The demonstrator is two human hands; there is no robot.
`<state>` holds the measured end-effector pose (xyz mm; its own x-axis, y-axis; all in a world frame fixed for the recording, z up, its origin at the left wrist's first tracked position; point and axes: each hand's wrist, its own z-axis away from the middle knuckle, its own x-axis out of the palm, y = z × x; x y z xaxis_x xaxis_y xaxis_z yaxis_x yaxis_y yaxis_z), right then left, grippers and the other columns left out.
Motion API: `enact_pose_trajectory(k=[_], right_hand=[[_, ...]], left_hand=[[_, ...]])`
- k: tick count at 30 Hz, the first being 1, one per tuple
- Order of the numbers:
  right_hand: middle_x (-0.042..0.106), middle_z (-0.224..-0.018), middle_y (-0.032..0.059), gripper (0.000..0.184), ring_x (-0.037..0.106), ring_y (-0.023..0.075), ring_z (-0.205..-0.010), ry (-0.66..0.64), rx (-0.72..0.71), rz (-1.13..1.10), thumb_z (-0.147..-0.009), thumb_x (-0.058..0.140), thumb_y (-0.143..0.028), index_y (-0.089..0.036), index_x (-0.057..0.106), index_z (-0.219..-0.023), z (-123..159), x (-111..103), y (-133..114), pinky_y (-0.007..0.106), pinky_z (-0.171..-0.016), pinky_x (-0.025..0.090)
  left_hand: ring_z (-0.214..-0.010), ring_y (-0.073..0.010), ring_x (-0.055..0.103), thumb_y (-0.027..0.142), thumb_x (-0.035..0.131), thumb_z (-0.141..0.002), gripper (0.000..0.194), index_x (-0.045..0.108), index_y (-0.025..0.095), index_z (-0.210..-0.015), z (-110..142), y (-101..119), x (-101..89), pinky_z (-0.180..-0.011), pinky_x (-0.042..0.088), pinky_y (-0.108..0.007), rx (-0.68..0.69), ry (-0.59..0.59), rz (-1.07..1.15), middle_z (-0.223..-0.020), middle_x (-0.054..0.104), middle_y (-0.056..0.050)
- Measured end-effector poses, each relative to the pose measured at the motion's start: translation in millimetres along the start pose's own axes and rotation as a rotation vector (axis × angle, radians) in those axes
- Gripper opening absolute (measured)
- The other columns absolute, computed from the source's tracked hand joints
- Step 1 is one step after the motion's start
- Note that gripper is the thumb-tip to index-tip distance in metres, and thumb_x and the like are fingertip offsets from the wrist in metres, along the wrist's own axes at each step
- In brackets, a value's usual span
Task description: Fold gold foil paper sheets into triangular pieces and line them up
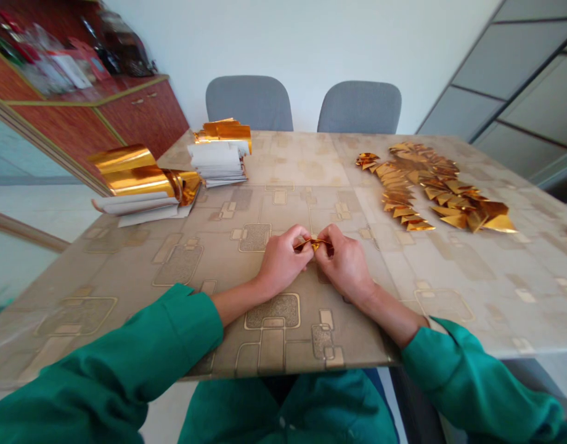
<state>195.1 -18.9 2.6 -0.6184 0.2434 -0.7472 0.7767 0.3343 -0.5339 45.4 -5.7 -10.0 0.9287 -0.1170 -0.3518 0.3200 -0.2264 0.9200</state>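
Note:
A small folded piece of gold foil paper [315, 244] is pinched between both hands just above the table. My left hand [286, 256] is closed on its left end, and my right hand [344, 258] is closed on its right end. Fingers cover most of the piece. To the far right lie curved rows of folded gold foil pieces [415, 176], overlapping one another. On the left, a stack of gold foil sheets [130, 169] with white backs curls upward. Behind it sits a second stack of foil sheets [221, 163], white edges facing me.
A patterned cover lies over the table [274, 308], whose front edge is close to my body. Two grey chairs [249, 103] stand at the far side against the wall. A reddish wooden cabinet [140, 114] with bottles and bags is at the back left.

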Motion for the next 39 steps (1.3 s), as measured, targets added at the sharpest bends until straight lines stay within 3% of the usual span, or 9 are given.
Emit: enact_pose_trajectory(k=[6, 14, 20, 31, 39], right_hand=[[0.064, -0.066, 0.0006, 0.009, 0.058, 0.0144, -0.055, -0.026, 0.011, 0.058, -0.082, 0.046, -0.018, -0.02, 0.053, -0.087, 1, -1, -1, 0.024, -0.054, 0.034], [0.064, -0.067, 0.0026, 0.01, 0.057, 0.0155, -0.058, -0.028, -0.098, 0.239, -0.083, 0.047, -0.017, -0.019, 0.055, -0.087, 7, 0, -10, 0.027, -0.058, 0.033], [0.067, -0.071, 0.0028, 0.015, 0.06, 0.0162, -0.06, -0.046, -0.011, 0.168, -0.085, 0.044, -0.02, -0.02, 0.055, -0.095, 5, -4, -5, 0.026, -0.056, 0.033], [0.068, -0.069, 0.0042, 0.014, 0.06, 0.0173, -0.059, -0.127, 0.064, 0.295, -0.085, 0.045, -0.017, -0.02, 0.057, -0.092, -2, -4, -9, 0.027, -0.056, 0.03], [0.062, -0.062, 0.0002, 0.024, 0.053, 0.0153, -0.05, -0.076, 0.104, 0.132, -0.082, 0.043, -0.02, -0.019, 0.057, -0.101, 2, -10, -6, 0.025, -0.051, 0.029]], left_hand=[[-0.046, -0.0064, 0.059, 0.015, 0.052, -0.08, 0.011, 0.06, 0.018, -0.086, 0, -2, -1.7, -0.042, 0.042, -0.014, 0.033, 0.014, -0.005, -0.069, 0.065, 0.004], [-0.046, -0.0076, 0.06, 0.013, 0.047, -0.08, 0.013, 0.058, 0.017, -0.074, -2, 0, -4.5, -0.043, 0.044, -0.014, 0.042, 0.051, -0.003, -0.059, 0.059, 0.006], [-0.046, -0.0076, 0.062, 0.017, 0.053, -0.081, 0.011, 0.062, 0.017, -0.087, -1, 3, -6.2, -0.043, 0.046, -0.015, -0.01, 0.003, 0.049, -0.071, 0.067, 0.004], [-0.043, -0.0092, 0.061, 0.013, 0.056, -0.077, 0.01, 0.06, 0.017, -0.084, -1, 0, 1.1, -0.039, 0.043, -0.015, -0.037, -0.006, 0.044, -0.062, 0.063, 0.005], [-0.041, -0.0093, 0.061, 0.012, 0.05, -0.081, 0.011, 0.057, 0.018, -0.087, -3, 0, -1.0, -0.038, 0.043, -0.014, -0.062, 0.018, 0.127, -0.055, 0.061, 0.006]])
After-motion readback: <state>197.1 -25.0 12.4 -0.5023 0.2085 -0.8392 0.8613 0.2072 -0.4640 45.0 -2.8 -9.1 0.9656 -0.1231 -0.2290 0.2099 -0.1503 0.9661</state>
